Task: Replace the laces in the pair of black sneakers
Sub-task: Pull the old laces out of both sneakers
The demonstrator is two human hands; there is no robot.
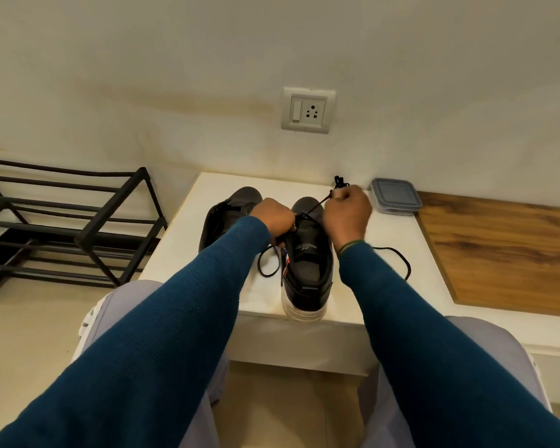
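White table [175, 250] bearing black sneakers [307, 266], wall socket [307, 109], black rack [112, 205], lidded container [396, 195]

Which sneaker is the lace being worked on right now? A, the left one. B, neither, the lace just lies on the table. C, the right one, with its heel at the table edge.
C: the black lace runs taut from the left hand, at the eyelets of the right sneaker, up to the right hand pinching it.

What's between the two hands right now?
Head view: a taut black lace runs from the left hand to the right hand, crossing over the white-soled sneaker.
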